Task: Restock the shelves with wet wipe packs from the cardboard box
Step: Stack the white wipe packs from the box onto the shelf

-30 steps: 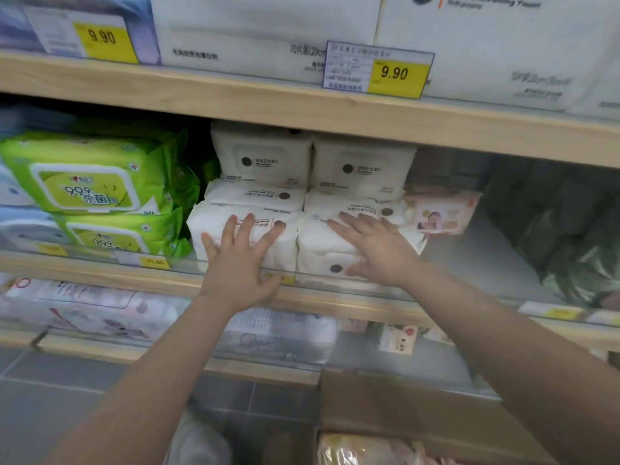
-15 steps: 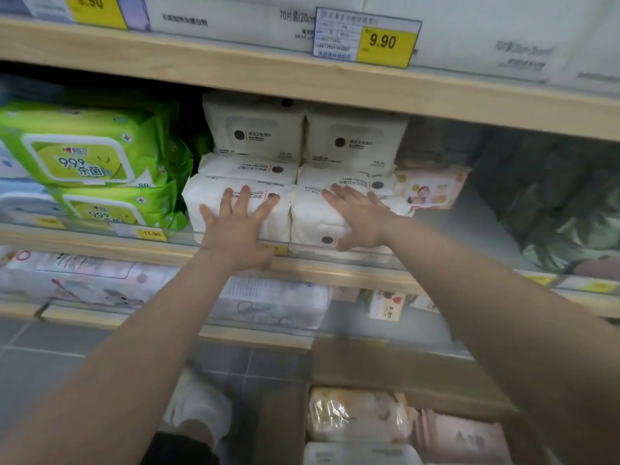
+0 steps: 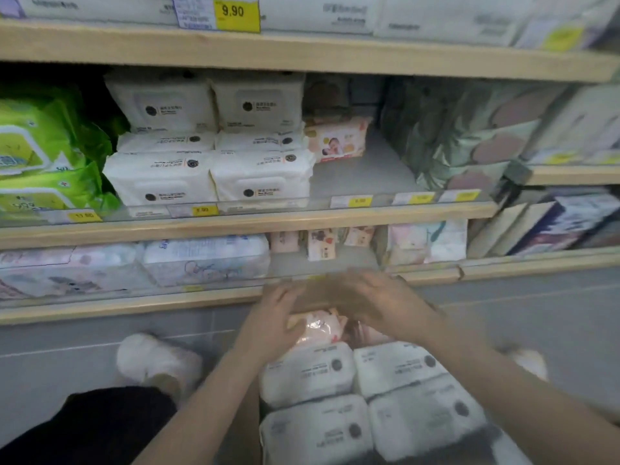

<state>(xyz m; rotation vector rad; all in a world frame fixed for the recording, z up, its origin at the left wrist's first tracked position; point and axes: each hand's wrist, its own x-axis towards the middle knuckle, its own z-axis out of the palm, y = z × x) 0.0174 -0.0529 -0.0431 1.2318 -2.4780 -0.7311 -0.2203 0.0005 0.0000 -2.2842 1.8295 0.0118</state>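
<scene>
At far left on the middle shelf, green wipe packs stacked two high, tight against the white wet wipe packs that fill the next two columns behind a clear lip with yellow price tags. Below, near the floor, a white shoe beside a dark trouser leg. Lower centre, left hand down at the far end of the cardboard box, fingers loosely curled, thumb and fingertips resting against a pink-printed wipe pack wrapped in glossy film; firm grip or mere touch impossible to judge through the motion blur. Nearer the camera, four white wet wipe packs in the box, laid flat in two rows, labels up. Just right of centre, right hand hovering over the same pink-printed pack, fingers stretched forward and slightly spread, palm down, heavily blurred; contact with the pack unclear. Further right on the middle shelf, a small baby-print pack standing alone, then bare grey shelf space, then leaf-patterned packs at the end.
</scene>
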